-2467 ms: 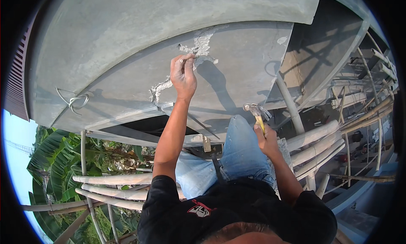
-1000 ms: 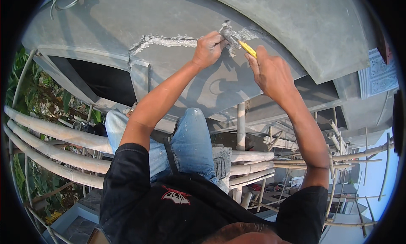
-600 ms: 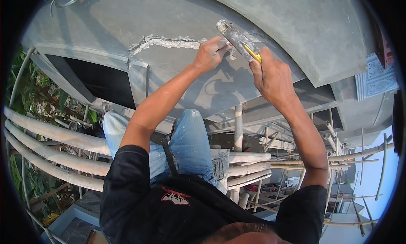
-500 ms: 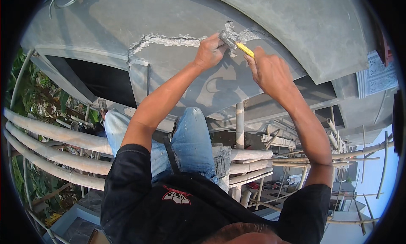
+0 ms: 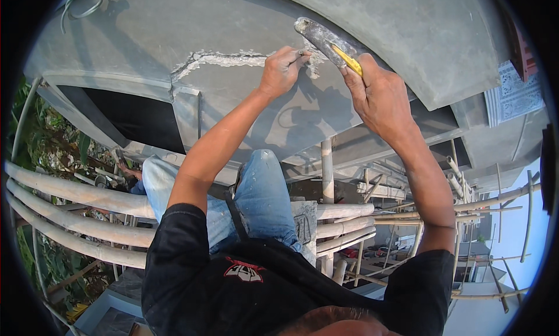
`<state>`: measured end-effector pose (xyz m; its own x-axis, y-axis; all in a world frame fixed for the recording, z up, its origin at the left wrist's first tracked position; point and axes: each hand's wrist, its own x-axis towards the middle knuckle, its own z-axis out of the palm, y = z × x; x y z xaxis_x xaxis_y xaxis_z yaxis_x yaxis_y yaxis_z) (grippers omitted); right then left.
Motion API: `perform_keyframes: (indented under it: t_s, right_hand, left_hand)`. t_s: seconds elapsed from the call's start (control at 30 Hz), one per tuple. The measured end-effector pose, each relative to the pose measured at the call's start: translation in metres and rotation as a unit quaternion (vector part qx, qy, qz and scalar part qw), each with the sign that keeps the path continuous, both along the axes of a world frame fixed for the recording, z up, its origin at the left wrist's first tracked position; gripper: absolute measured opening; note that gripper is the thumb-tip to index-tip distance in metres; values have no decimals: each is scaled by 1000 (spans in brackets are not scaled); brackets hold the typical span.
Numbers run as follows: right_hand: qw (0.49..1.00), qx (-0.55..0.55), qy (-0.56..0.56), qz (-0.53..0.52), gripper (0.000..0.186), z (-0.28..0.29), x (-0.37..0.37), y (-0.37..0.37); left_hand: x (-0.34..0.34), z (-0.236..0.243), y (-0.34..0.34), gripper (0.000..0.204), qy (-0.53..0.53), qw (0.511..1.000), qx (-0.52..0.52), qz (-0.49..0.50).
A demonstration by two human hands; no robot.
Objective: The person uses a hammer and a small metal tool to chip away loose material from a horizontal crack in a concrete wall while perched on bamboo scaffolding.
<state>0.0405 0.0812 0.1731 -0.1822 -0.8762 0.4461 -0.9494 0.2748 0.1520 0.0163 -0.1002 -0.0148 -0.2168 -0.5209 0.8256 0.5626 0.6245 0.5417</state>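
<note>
My right hand is wrapped round the yellow handle of a hammer. The hammer's grey, dusty head is raised off the grey wall, up and to the right of my other hand. My left hand is closed on a chisel; only its blunt end shows past the fingers, and the rest is hidden. That hand is against the wall at a rough, chipped groove, which runs left from it, and a broken pale patch lies beside its fingertips.
Bamboo poles run along the left, and more bamboo scaffolding stands at the right. A dark window opening is in the wall. A coiled cable hangs at top left. Another person's hand shows low at left.
The hammer has swung up and away from the chisel's end, turning so more of its head shows. My left hand has shifted slightly left and stays closed.
</note>
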Motion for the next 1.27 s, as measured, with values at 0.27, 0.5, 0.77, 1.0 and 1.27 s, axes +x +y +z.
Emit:
perform_keyframes:
  t_s: [0.27,0.5,0.77,1.0,1.27]
  right_hand:
    - [996,24,-45,-67,34,-14,-19,21]
    - [996,-18,-78,-25,32,-40,-29,31]
    - [993,-96,-65,24,28,-46,-35,31]
    - [995,-13,-77,-57,32,-44,-32,32]
    - [988,-103,-115,8,32,-53,-38,34]
  left_hand:
    - [3,-4,14,10,-39,996,-81,-12]
    - [3,6,11,11,-63,989,-137,-7]
    - [1,12,9,5,-80,989,-125,-14]
    - [0,11,11,7,-64,993,-97,-13]
    - [3,14,10,8,-124,986,-114,-12]
